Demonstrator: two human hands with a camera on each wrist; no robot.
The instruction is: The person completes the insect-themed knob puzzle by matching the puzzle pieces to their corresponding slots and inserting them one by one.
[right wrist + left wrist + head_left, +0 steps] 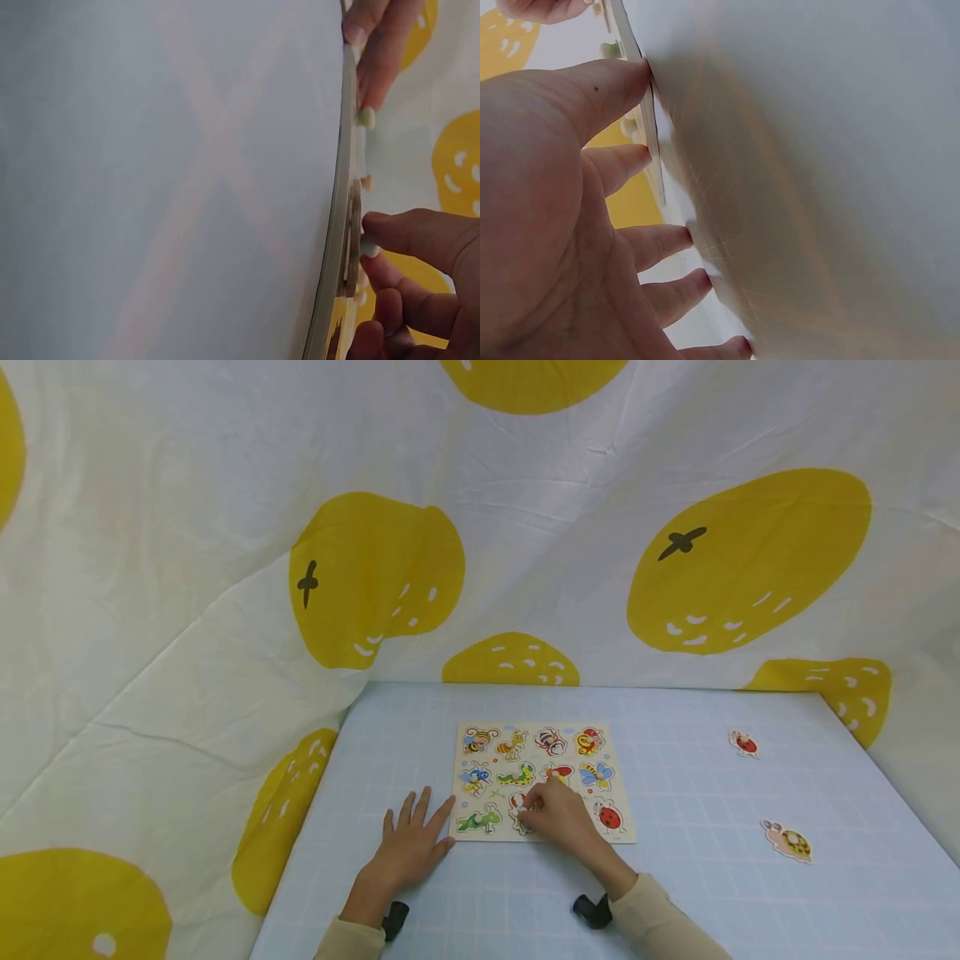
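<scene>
A wooden peg puzzle board (538, 839) with insect pictures lies on the table. My right hand (558, 814) is over its bottom row, thumb and index finger pinching the small knob (369, 247) of a puzzle piece (354, 259). From the side, this piece shows at the board's surface; from above, it is red and white and mostly hidden by the fingers. My left hand (411, 852) rests with fingers spread at the board's lower left, its thumb (622, 79) at the board's edge.
Two loose puzzle pieces lie right of the board: a red ladybug-like piece (745, 743) farther back and a snail piece (787, 842) nearer. A pale blue checked cloth (690, 893) covers the table. Behind hangs a white curtain (540, 560) with yellow fruit prints.
</scene>
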